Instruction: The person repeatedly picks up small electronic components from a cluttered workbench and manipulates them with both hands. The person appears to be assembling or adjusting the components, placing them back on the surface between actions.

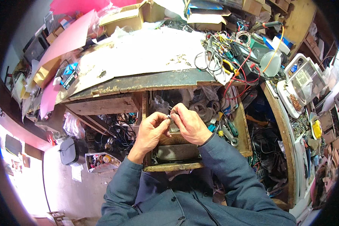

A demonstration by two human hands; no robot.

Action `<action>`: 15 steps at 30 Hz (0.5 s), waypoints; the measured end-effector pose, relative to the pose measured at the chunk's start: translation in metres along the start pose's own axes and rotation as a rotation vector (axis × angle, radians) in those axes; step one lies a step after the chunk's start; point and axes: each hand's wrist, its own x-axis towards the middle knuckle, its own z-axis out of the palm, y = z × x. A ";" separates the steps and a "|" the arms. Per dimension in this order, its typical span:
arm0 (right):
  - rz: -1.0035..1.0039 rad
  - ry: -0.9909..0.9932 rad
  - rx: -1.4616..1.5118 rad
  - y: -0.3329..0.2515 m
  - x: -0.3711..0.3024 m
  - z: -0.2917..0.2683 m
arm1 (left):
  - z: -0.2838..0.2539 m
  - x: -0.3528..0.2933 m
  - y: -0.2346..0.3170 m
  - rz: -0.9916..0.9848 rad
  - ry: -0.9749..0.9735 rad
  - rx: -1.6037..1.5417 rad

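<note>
My left hand (153, 130) and my right hand (189, 123) meet above a pulled-out wooden drawer (173, 167). Both are closed, with thumbs and fingertips pinched around something small. A thin, dark, metallic-looking tip (170, 108) pokes out beyond the right fingers; its kind is too small to make out. What the left fingertips pinch is mostly hidden. Beneath my hands the drawer holds rolls of tape (200, 110), a grey cylinder (178, 152) and several tools, among them a green-handled screwdriver (232, 129) and a metal wrench (234, 141).
Beyond the drawer, a workbench (139, 83) carries a white sheet (150, 47). Pliers with yellow handles (229, 67), scissors (210, 49) and red test leads (248, 81) crowd its right side. A plastic organizer case (305, 81) lies further right. On the floor at left stands a bin of scraps (101, 162).
</note>
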 end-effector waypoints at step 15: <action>0.000 -0.014 0.024 -0.008 -0.003 -0.004 | -0.009 0.012 0.040 -0.176 -0.107 0.086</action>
